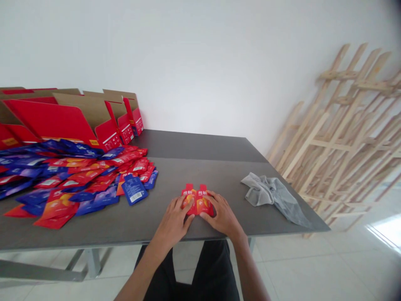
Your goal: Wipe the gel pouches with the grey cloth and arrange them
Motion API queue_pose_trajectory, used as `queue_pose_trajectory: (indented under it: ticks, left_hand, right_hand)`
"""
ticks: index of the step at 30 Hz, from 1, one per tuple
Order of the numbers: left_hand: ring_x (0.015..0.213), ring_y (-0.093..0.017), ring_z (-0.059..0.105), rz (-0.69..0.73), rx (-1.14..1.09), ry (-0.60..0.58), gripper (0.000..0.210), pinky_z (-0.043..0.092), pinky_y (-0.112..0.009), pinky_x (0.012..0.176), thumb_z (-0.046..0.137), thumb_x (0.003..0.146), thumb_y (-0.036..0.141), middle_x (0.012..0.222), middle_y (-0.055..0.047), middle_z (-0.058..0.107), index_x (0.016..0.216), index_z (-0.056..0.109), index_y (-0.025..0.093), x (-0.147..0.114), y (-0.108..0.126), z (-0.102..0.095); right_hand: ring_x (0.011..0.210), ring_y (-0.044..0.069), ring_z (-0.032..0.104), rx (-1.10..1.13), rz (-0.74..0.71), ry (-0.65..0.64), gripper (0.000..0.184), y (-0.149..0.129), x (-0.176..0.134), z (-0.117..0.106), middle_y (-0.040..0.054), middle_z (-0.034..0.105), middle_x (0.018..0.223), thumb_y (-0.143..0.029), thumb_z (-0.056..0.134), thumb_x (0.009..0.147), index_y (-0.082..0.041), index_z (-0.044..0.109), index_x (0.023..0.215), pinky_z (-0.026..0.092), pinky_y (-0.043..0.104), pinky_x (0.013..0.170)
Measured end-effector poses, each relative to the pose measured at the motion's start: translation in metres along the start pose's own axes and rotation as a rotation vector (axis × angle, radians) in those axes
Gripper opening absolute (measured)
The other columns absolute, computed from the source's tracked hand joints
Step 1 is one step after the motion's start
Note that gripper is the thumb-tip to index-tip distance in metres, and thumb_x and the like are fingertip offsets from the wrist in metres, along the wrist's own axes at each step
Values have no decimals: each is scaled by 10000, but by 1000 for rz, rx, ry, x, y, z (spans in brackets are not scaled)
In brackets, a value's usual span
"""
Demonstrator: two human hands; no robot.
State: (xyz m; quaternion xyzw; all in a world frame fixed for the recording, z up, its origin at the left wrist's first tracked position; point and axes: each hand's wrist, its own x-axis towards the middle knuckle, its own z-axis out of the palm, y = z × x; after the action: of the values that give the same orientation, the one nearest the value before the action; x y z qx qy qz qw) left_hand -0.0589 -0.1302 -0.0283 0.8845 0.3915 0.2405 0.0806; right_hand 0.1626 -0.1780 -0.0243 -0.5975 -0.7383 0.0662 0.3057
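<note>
Two small red pouches with orange pictures and white lettering stand side by side at the table's front, their inner edges meeting. My left hand (176,216) has its thumb and fingers around the edges of the left red pouch (189,195). Around the right red pouch (202,205) my right hand (223,211) curls from the outer side, thumb at the bottom and fingers near the top. A narrow tab sticks up from the top of each pouch. The undersides of both pouches are hidden.
A heap of red and blue pouches (94,179) covers the left of the dark table (194,146), a blue pouch (134,189) at its near edge. Behind it stand open red cartons (62,117). A grey cloth (272,194) lies right; wooden frames (338,125) lean on the wall.
</note>
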Motion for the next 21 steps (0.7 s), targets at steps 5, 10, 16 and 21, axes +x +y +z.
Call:
queue_pose_trajectory:
  ticks: [5, 10, 16, 21]
  left_hand:
    - [1318, -319, 444, -8, -16, 13, 469, 422, -541, 1084, 491, 976, 399, 1412, -136, 530, 1410, 567, 239, -1, 0, 0]
    - [1320, -331, 438, -32, 7, 18, 472, 410, -555, 1087, 508, 963, 377, 1437, -141, 516, 1406, 569, 228, -1, 8, 0]
    - [1330, -331, 427, -51, 6, -6, 494, 355, -576, 1115, 510, 961, 357, 1439, -142, 519, 1434, 528, 217, 6, 15, 2]
    - [1332, -319, 427, -37, -41, -13, 550, 378, -526, 1110, 484, 979, 396, 1446, -150, 513, 1489, 451, 194, 6, 14, 6]
  right_hand:
    - [1386, 277, 462, 15, 13, 22, 529, 1, -1, 3, 123, 514, 1483, -399, 678, 885, -241, 560, 1376, 319, 543, 1180]
    - [1418, 258, 434, 31, 6, 11, 503, 4, -2, 5, 125, 506, 1496, -417, 627, 931, -218, 539, 1384, 291, 534, 1205]
    - [1416, 265, 435, 12, -23, 4, 490, 4, -3, 3, 126, 513, 1489, -417, 624, 928, -203, 547, 1363, 323, 521, 1193]
    - [1398, 273, 452, 2, -20, 22, 501, 1, -3, 2, 136, 514, 1481, -399, 632, 910, -199, 538, 1360, 328, 523, 1188]
